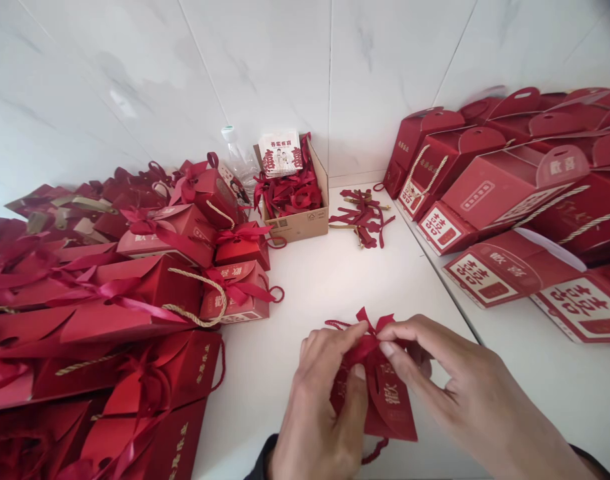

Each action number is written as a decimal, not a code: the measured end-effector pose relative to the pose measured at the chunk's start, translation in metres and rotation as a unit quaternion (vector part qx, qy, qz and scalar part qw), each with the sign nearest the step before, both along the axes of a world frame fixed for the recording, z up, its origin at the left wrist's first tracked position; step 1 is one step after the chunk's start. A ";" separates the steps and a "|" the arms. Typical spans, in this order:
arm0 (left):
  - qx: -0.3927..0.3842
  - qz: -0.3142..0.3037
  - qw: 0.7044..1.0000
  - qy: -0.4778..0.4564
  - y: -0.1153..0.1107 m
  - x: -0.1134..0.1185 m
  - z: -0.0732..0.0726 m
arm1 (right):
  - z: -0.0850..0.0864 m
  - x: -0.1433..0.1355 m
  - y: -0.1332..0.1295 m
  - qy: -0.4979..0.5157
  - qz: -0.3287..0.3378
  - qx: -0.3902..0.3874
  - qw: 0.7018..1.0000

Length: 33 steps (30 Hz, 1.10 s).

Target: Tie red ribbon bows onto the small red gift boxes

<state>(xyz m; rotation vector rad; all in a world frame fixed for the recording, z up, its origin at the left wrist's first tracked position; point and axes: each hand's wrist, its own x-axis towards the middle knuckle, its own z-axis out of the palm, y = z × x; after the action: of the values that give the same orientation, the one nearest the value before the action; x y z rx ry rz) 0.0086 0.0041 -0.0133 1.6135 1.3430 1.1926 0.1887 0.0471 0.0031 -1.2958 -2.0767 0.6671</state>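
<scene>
Below me on the white table lies a red gift box (395,403) with gold characters on its top and a dark red cord handle. A red ribbon (367,347) is gathered in a bow shape at the box's upper part. My left hand (329,393) rests over the box's left side, its fingers closed around the ribbon's left part. From the right, my right hand (439,367) pinches the ribbon near its centre between thumb and forefinger. The fingers partly hide the knot and the box's left half.
Several ribbon-tied red boxes (129,287) crowd the left. At the back stand a cardboard box (299,225) of red ribbons topped by printed cards (281,153), and a clear bottle (235,150). Loose ribbons (363,217) lie beside it. Several boxes without bows (509,187) fill the right.
</scene>
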 end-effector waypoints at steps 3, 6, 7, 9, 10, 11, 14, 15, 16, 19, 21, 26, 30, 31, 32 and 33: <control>0.017 0.007 0.999 0.052 0.007 -0.008 -0.004 | 0.001 -0.001 -0.001 -0.004 0.011 0.002 1.000; 0.015 0.051 0.996 0.066 0.009 -0.007 -0.005 | 0.000 0.000 -0.003 -0.022 0.000 0.003 1.000; 0.013 0.064 0.996 0.064 0.008 -0.006 -0.004 | -0.001 0.000 -0.003 -0.030 -0.005 0.004 1.000; 0.007 0.075 0.996 0.041 0.005 -0.002 -0.001 | -0.003 0.000 -0.005 -0.042 -0.009 -0.001 0.999; 0.005 0.072 0.997 0.019 0.003 -0.001 0.001 | -0.004 0.000 -0.006 -0.044 -0.006 -0.007 0.999; 0.005 0.061 0.998 -0.006 0.001 0.000 0.003 | -0.004 0.001 -0.006 -0.044 -0.003 -0.014 0.999; 0.006 -0.003 0.998 -0.063 0.000 0.000 0.007 | -0.004 0.000 -0.006 -0.032 0.002 -0.024 0.999; 0.006 -0.024 0.998 -0.063 0.001 -0.001 0.008 | -0.004 0.000 -0.006 -0.028 0.000 -0.021 0.999; 0.004 -0.038 0.998 -0.053 0.002 -0.003 0.008 | -0.003 0.000 -0.006 -0.026 -0.001 -0.016 1.000; 0.010 -0.055 0.998 0.001 0.008 -0.007 0.005 | -0.002 0.000 -0.005 -0.027 -0.003 -0.003 1.000; 0.025 -0.048 0.998 0.027 0.011 -0.008 0.002 | -0.002 0.000 -0.005 -0.028 -0.005 0.000 1.000; 0.048 -0.020 0.998 0.036 0.014 -0.006 0.000 | -0.003 0.001 -0.007 -0.008 -0.014 -0.020 1.000; 0.031 -0.006 0.999 0.024 0.011 -0.005 -0.001 | -0.003 0.002 -0.008 -0.009 -0.027 -0.036 0.999; 0.025 0.003 1.000 0.017 0.010 -0.006 -0.002 | -0.003 0.003 -0.008 -0.013 -0.033 -0.038 0.999; 0.021 0.012 1.000 0.010 0.009 -0.006 -0.002 | -0.003 0.004 -0.008 -0.017 -0.040 -0.039 0.998; 0.018 0.016 1.000 0.007 0.008 -0.007 -0.002 | -0.003 0.004 -0.009 -0.021 -0.046 -0.040 0.998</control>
<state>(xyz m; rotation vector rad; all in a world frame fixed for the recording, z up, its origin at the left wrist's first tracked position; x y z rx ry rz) 0.0013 0.0123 -0.0151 1.6348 1.3686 1.2334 0.1931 0.0383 0.0000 -1.4518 -2.0274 0.6931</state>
